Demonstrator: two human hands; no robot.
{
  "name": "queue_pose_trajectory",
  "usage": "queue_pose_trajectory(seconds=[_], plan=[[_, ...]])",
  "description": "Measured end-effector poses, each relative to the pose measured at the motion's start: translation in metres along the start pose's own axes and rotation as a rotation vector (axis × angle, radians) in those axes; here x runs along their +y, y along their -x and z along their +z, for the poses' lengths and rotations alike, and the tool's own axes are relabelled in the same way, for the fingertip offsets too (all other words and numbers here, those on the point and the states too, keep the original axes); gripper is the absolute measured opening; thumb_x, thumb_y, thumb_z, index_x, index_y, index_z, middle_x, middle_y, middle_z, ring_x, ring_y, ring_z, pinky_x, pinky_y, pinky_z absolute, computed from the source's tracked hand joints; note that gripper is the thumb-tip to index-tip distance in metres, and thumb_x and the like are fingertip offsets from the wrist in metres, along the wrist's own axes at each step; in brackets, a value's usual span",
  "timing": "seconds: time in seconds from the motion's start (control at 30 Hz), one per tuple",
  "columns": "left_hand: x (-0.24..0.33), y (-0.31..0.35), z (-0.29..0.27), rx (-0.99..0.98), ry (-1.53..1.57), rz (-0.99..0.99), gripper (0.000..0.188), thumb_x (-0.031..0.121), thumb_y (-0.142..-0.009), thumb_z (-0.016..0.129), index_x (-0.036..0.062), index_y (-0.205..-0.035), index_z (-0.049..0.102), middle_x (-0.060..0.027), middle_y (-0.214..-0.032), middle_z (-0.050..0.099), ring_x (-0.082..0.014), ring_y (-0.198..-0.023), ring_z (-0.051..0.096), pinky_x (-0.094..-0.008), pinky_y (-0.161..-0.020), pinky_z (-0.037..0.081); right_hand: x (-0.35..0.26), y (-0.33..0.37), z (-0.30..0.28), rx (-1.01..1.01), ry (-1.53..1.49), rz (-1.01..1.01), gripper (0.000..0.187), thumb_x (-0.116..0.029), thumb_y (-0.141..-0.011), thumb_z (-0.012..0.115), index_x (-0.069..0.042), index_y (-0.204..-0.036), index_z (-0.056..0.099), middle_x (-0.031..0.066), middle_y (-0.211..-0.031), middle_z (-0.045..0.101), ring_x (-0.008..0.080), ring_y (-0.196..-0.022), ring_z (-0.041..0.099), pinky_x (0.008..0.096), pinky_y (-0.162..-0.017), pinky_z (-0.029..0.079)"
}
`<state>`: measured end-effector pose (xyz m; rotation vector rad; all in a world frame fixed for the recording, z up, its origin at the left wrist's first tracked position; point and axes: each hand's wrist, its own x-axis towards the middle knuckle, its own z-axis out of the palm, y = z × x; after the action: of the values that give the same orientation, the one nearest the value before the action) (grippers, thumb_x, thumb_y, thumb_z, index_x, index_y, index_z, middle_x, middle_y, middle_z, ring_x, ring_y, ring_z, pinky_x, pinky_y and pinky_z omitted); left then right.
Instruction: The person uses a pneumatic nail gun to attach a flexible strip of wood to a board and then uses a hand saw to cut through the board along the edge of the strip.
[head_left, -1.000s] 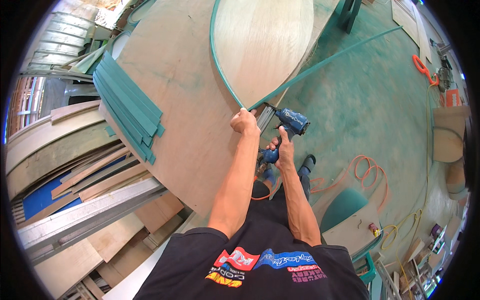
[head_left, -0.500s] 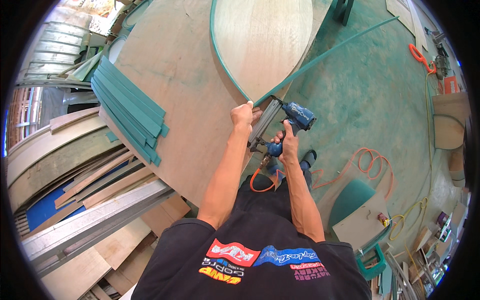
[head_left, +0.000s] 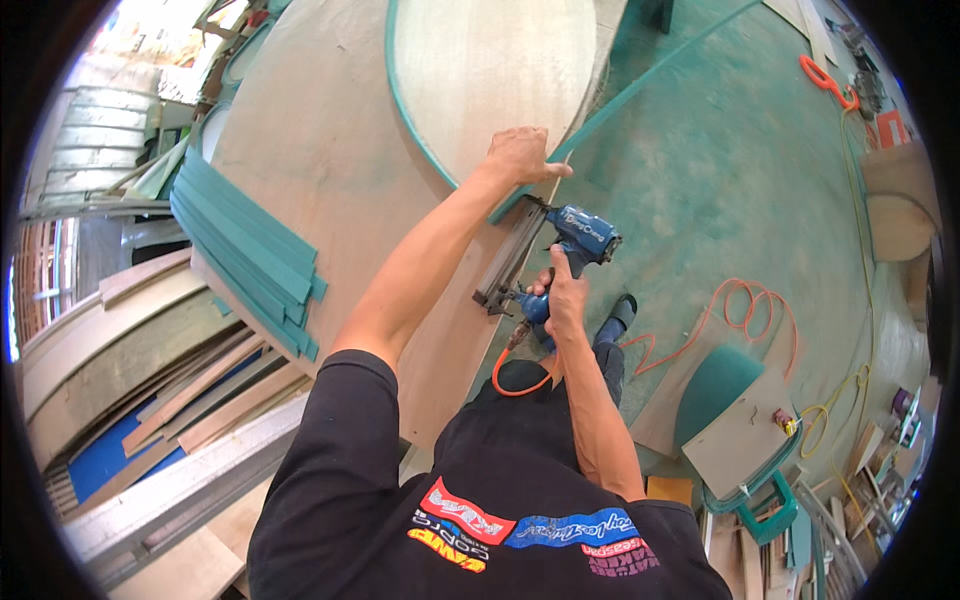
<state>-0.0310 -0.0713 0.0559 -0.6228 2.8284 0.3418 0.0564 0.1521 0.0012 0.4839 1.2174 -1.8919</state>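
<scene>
A pale wooden panel (head_left: 480,75) with curved sides and a pointed near end lies on the plywood-topped table (head_left: 300,130). Thin teal edging (head_left: 403,110) runs along its left side. A long teal strip (head_left: 650,75) slants from the point out past the table edge to the upper right. My left hand (head_left: 520,158) is closed over this strip near the point, thumb on its outer side, fingertips hidden. In my right hand (head_left: 567,295) is a blue air nail gun (head_left: 585,235), held by its grip. Its nose is close to the strip's near end; contact cannot be told.
An orange air hose (head_left: 500,375) loops from the gun. Teal strips (head_left: 245,260) are stacked on the table's left. Wood offcuts (head_left: 190,400) and a metal beam (head_left: 190,490) lie beyond. Right on the floor are cut boards (head_left: 740,425) and a green stool (head_left: 770,515).
My left hand has moved up from the panel's point and further along the strip. The nail gun stays in my right hand, slightly shifted. The view has moved a little.
</scene>
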Motion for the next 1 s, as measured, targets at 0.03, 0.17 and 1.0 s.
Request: queue_pose_trajectory(seconds=[0.03,0.17,1.0], plan=[[-0.002,-0.01,0.006,-0.02,-0.044,0.017,0.062,0.06,-0.088,0.069,0.0009,-0.108,0.071,-0.0189,-0.105,0.074,-0.0371,-0.104,0.071,-0.0478,-0.093,0.054,-0.001,0.001,0.003,-0.003,-0.011,0.0,0.029,-0.031,-0.098,0.073,-0.007,-0.101,0.058,0.0009,-0.065,0.054,0.0146,-0.049,0.053,0.0352,-0.051,0.051],[-0.009,-0.029,0.039,0.003,-0.059,0.126,0.043,0.043,-0.093,0.063,0.0006,-0.097,0.073,-0.0229,-0.102,0.075,-0.0387,-0.099,0.072,-0.0481,-0.091,0.054,0.0,0.001,0.006,-0.013,0.003,-0.002,0.035,-0.035,-0.096,0.075,-0.006,-0.107,0.058,0.0003,-0.064,0.053,0.0141,-0.051,0.054,0.0354,-0.054,0.053],[-0.007,-0.028,0.042,0.156,0.085,0.265,0.038,0.033,-0.093,0.062,-0.0013,-0.088,0.078,-0.0252,-0.086,0.074,-0.0402,-0.084,0.075,-0.0487,-0.081,0.059,-0.004,0.008,0.006,-0.108,-0.081,0.093,0.036,-0.032,-0.1,0.07,-0.009,-0.125,0.061,0.0007,-0.071,0.055,0.0158,-0.065,0.061,0.0354,-0.069,0.056]])
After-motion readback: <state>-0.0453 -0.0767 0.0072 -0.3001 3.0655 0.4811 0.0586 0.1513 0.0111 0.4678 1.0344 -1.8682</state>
